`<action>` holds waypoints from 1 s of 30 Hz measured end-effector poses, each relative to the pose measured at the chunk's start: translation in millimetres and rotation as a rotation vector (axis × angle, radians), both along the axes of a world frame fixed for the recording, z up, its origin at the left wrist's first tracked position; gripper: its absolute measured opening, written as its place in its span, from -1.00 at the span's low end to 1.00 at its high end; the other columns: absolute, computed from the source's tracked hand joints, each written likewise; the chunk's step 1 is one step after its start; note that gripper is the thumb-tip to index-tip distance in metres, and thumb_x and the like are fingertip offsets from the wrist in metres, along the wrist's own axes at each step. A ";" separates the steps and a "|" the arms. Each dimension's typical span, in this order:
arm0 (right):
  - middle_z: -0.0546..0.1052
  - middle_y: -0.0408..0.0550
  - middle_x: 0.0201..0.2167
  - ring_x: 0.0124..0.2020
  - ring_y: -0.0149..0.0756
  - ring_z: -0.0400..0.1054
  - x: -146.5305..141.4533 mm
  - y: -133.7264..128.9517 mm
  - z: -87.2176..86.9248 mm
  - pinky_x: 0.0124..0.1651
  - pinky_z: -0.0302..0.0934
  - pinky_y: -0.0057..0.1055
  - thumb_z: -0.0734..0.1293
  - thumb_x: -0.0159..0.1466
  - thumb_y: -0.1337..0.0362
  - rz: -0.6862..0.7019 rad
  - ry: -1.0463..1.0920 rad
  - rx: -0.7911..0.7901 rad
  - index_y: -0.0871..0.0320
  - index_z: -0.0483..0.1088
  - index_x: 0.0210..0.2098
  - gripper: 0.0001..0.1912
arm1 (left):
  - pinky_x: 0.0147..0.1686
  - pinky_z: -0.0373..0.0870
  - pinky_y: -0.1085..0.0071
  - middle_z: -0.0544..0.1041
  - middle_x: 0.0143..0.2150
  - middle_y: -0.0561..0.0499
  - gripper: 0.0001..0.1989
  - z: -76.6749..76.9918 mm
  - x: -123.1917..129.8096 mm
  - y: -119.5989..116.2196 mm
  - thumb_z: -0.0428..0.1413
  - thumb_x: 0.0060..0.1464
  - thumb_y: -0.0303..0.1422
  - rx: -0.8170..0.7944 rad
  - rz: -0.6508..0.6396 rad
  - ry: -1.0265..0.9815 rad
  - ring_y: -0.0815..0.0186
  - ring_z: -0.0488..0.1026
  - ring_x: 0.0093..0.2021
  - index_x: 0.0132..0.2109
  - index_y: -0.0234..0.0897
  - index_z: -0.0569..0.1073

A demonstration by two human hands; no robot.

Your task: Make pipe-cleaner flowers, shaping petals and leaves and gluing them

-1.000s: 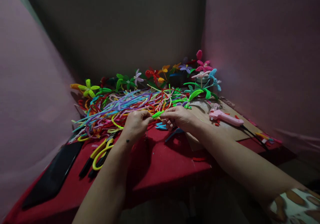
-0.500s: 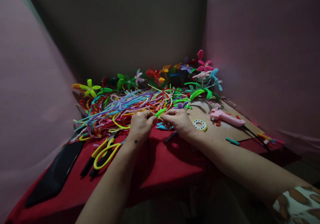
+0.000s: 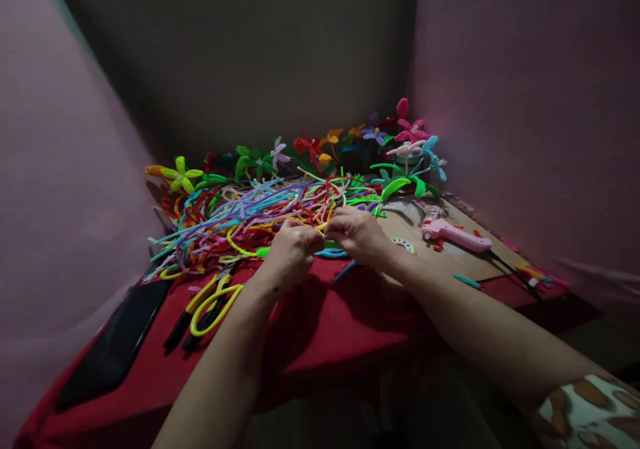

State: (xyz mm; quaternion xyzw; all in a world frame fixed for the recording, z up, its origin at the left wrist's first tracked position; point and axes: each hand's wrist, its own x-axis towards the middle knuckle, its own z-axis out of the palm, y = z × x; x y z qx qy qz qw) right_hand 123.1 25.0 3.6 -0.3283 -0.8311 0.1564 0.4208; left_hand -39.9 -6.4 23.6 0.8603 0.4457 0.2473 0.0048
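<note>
My left hand (image 3: pixel 295 250) and my right hand (image 3: pixel 359 235) meet at the front edge of a heap of pipe cleaners, fingers closed in pinches. They hold a bright green pipe cleaner piece (image 3: pixel 263 252) between them. One green end sticks out left of my left hand, and a bit of green shows under my right fingertips. Most of the piece is hidden by my fingers. Blue pipe cleaner bits (image 3: pixel 331 253) lie on the cloth just below the hands. The loose pipe cleaners (image 3: pixel 240 212) in many colours lie tangled behind and left of my left hand.
Yellow-handled cutting tools (image 3: pixel 216 310) and a black phone-like slab (image 3: pixel 113 345) lie left on the red cloth (image 3: pixel 320 349). A tape roll (image 3: pixel 404 243) and pink glue gun (image 3: pixel 457 234) rest on cardboard (image 3: pixel 440 262) at right. Pipe-cleaner flowers (image 3: pixel 307 147) line the back.
My left hand has turned and closed over the green piece, so its end now points out to the left. My right hand has shifted slightly up, its fingers curled closer to the left.
</note>
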 end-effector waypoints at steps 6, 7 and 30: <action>0.29 -0.20 -0.74 -0.70 -0.53 0.08 1.8 5.4 7.0 -0.60 -0.02 -0.53 0.34 -0.07 0.33 0.359 0.489 -1.033 0.26 0.34 -0.61 -0.89 | -0.30 0.28 0.44 0.43 -0.52 0.06 -0.88 2.1 3.9 -8.7 0.04 -0.01 -0.40 0.052 -0.012 -0.437 0.37 0.35 -0.41 -0.46 -0.28 0.42; 0.30 -0.19 -0.74 -0.70 -0.54 0.09 -2.7 3.5 5.3 -0.61 -0.01 -0.54 0.35 -0.08 0.34 0.371 0.562 -1.070 0.26 0.35 -0.61 -0.89 | -0.32 0.29 0.45 0.44 -0.50 0.06 -0.89 -0.2 5.4 -8.9 0.04 -0.01 -0.40 0.058 0.039 -0.508 0.37 0.36 -0.42 -0.44 -0.28 0.42; 0.43 -0.04 -0.53 -0.42 -0.34 0.20 -7.1 -9.1 -14.6 -0.31 -0.01 -0.39 0.20 0.14 0.39 -0.256 -0.107 0.419 0.22 0.39 -0.56 -0.80 | -0.08 0.20 0.22 0.43 -0.52 -0.06 -0.81 -11.5 9.7 2.6 -0.06 -0.05 -0.58 0.421 0.089 0.206 0.24 0.33 -0.38 -0.50 -0.30 0.38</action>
